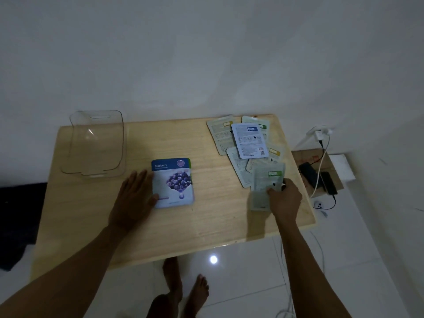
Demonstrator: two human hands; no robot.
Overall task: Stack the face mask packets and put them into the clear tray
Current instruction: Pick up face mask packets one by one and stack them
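Note:
A blueberry face mask packet lies face up in the middle of the wooden table, with another packet's edge showing under it. My left hand rests flat against its left edge, fingers spread. On the right, several packets lie face down in a loose spread. My right hand pinches the nearest one, a pale packet with a green label, at its lower right part. The clear tray stands empty at the table's back left.
The table's right edge is close to my right hand. Beyond it on the floor are a cardboard piece, black devices, cables and a wall charger. Dark cloth lies at the left. My bare feet show below the table.

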